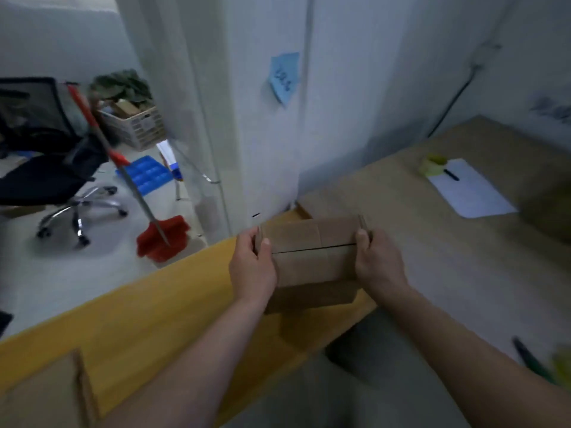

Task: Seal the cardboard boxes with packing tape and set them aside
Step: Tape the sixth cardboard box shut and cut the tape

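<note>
Small cardboard box held in the air between both hands, above the near corner of the wooden desk, top flaps folded shut with a dark seam running across the middle. A glossy strip down the centre of the lid, crossing the seam — possibly tape, too blurred to be sure. Left hand gripping the box's left end, thumb laid on the top face, fingers curled round the far side. Right hand gripping the right end the same way, thumb on top near the seam, fingers wrapped behind. A small flap edge sticking up at each end of the box, just by the fingers.

Beyond the box, on the desk: a white sheet of paper with a dark pen on its far corner and a yellowish roll of tape touching that corner. Left of the box, well apart, on the floor: a red broom, a blue tray, a black office chair and a crate of oddments. Above the box, on the white wall — a blue sticky note. Near-left of the box, at the frame's bottom corner, part of another cardboard box.
</note>
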`<act>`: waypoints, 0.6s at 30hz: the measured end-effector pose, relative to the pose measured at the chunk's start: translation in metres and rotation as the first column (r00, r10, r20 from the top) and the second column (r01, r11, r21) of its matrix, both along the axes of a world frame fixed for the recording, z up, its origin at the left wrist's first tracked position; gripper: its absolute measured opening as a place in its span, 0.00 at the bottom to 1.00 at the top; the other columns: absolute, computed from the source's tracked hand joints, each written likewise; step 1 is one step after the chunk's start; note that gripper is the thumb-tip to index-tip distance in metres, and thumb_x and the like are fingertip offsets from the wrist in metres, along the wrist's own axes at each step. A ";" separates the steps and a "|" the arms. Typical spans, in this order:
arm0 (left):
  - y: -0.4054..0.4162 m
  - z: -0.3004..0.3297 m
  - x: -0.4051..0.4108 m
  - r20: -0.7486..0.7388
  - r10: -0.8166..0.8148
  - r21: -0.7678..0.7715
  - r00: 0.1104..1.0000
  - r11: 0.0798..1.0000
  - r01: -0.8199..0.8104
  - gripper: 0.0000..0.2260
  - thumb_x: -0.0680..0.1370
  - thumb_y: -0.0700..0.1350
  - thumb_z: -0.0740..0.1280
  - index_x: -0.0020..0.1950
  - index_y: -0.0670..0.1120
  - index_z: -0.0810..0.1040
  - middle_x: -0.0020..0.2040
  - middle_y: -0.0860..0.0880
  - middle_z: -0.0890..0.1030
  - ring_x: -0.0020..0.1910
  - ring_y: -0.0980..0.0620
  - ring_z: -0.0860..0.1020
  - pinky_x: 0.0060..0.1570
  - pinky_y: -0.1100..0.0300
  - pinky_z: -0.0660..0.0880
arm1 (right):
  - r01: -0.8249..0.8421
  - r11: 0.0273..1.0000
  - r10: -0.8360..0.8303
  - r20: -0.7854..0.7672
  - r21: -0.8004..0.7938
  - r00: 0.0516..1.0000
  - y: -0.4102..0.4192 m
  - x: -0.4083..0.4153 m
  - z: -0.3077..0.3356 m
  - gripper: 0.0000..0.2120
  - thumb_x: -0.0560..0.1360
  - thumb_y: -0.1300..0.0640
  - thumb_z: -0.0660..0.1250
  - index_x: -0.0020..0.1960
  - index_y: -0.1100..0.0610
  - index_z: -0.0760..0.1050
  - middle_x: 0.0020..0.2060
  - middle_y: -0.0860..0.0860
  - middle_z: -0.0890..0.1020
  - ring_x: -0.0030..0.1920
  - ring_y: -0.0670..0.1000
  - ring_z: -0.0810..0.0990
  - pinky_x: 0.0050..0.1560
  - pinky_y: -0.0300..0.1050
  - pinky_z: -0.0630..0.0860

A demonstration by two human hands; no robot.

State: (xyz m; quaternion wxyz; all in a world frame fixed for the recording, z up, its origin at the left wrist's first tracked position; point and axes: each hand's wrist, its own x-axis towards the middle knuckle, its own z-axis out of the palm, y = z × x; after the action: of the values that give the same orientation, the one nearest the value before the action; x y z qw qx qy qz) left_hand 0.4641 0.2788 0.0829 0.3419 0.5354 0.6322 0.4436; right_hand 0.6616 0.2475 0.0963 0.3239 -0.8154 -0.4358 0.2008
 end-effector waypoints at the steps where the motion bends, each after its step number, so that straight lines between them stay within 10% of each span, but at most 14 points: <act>1: 0.003 0.001 0.028 0.007 -0.030 -0.005 1.000 1.000 0.030 0.09 0.81 0.45 0.63 0.61 0.48 0.76 0.53 0.51 0.79 0.52 0.51 0.75 0.49 0.59 0.68 | 0.033 0.999 -0.033 -0.004 -0.017 0.999 -0.005 0.028 0.001 0.12 0.84 0.46 0.52 0.50 0.53 0.67 0.39 0.48 0.70 0.40 0.50 0.69 0.43 0.47 0.65; 10: 0.009 -0.013 0.224 -0.034 -0.334 -0.096 0.942 0.939 0.329 0.10 0.82 0.47 0.62 0.61 0.46 0.75 0.51 0.52 0.77 0.51 0.53 0.74 0.48 0.60 0.67 | 0.296 0.952 -0.295 0.024 -0.075 0.955 -0.066 0.200 -0.017 0.16 0.84 0.48 0.51 0.47 0.58 0.67 0.37 0.54 0.74 0.35 0.49 0.72 0.31 0.44 0.63; 18: 0.026 -0.054 0.309 -0.054 -0.613 -0.252 0.788 0.772 0.584 0.12 0.83 0.48 0.60 0.65 0.49 0.74 0.57 0.51 0.78 0.55 0.53 0.75 0.52 0.55 0.73 | 0.526 0.822 -0.541 -0.013 -0.220 0.841 -0.101 0.247 -0.066 0.16 0.84 0.47 0.52 0.48 0.59 0.66 0.36 0.53 0.72 0.36 0.53 0.68 0.39 0.48 0.63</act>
State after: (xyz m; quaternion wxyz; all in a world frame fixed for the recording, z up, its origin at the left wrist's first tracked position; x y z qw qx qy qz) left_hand 0.7735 0.3043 0.0286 0.4800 0.6956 0.4953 0.2011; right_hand 0.9082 0.1466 0.0303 0.2964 -0.9258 -0.1544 0.1766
